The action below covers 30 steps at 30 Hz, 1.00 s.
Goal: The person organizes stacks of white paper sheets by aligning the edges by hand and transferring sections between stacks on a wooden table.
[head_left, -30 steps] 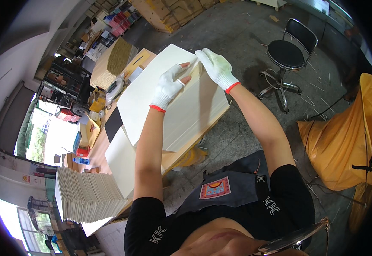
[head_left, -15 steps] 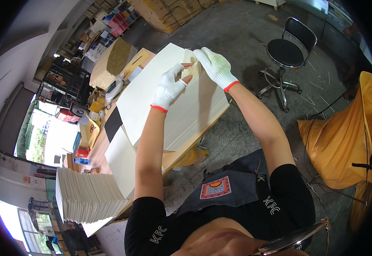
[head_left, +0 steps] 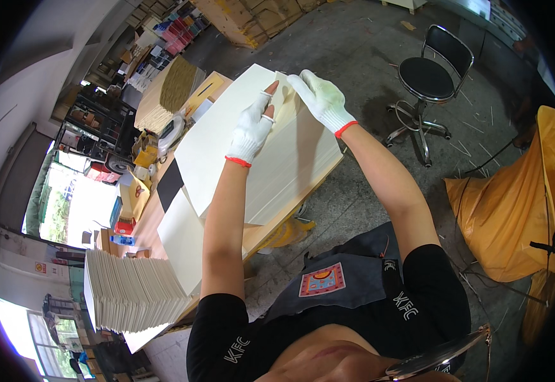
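A tall stack of large white sheets (head_left: 226,146) stands on the wooden table, its layered side facing right. My left hand (head_left: 253,130), in a white knit glove with a red cuff and bare thumb and fingertip, lies on the top sheet with its fingers apart. Against the stack's far right edge rests my right hand (head_left: 322,100), fully gloved, its fingers stretched out and close together. Between the hands, a pale yellowish patch (head_left: 283,108) shows at the sheet's edge; I cannot tell whether it is paper or shadow. Neither hand visibly holds anything.
Another stack of pale boards (head_left: 134,290) stands at the table's near left end. A dark sheet (head_left: 170,184), scissors (head_left: 138,191) and small boxes lie along the left side. To the right are a black swivel chair (head_left: 425,78) and a large yellow sack (head_left: 494,223).
My left hand has turned, its bare fingers swinging from pointing right at the yellowish patch to pointing away from me, a little further left. My right hand has barely moved.
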Available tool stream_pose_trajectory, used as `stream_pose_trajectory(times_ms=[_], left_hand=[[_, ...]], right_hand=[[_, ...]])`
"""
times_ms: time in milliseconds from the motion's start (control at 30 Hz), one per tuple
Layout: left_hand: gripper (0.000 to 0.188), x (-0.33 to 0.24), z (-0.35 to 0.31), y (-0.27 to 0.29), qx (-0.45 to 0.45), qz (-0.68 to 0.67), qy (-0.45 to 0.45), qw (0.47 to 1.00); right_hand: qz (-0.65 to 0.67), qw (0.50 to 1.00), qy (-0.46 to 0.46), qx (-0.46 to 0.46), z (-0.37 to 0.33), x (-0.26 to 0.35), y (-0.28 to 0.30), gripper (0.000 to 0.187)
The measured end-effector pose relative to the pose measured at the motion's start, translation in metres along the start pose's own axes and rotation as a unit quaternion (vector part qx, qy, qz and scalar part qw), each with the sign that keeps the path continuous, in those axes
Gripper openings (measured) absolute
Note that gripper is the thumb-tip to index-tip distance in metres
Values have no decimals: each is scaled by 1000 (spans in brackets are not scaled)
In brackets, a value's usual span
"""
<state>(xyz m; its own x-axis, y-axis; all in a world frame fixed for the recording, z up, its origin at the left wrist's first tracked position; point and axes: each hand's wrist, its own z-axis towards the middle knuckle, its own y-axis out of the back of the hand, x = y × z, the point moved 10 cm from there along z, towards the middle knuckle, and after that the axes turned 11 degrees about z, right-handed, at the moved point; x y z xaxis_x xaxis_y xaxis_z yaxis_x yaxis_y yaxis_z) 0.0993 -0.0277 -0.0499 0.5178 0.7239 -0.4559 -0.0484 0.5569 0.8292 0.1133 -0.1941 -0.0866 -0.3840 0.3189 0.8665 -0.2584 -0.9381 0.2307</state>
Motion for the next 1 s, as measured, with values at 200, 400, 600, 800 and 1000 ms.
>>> stream_pose_trajectory(times_ms=[200,400,600,800,1000], left_hand=[[35,0,-2,-9,94,27,56,994],[36,3,0,-12,70,5,44,997],[33,-3,0,3,-60,-12,-70,996],[33,-4,-1,-9,89,58,34,994],[36,2,-2,-9,66,24,44,997]], right_hand=[[-16,999,35,-20,4,-4,-1,54],[-15,999,34,-20,2,-3,0,54],[-9,1000,24,-12,1,1,0,56],[-5,1000,11,-25,3,-9,1,52],[-5,1000,12,-22,3,-8,-1,53]])
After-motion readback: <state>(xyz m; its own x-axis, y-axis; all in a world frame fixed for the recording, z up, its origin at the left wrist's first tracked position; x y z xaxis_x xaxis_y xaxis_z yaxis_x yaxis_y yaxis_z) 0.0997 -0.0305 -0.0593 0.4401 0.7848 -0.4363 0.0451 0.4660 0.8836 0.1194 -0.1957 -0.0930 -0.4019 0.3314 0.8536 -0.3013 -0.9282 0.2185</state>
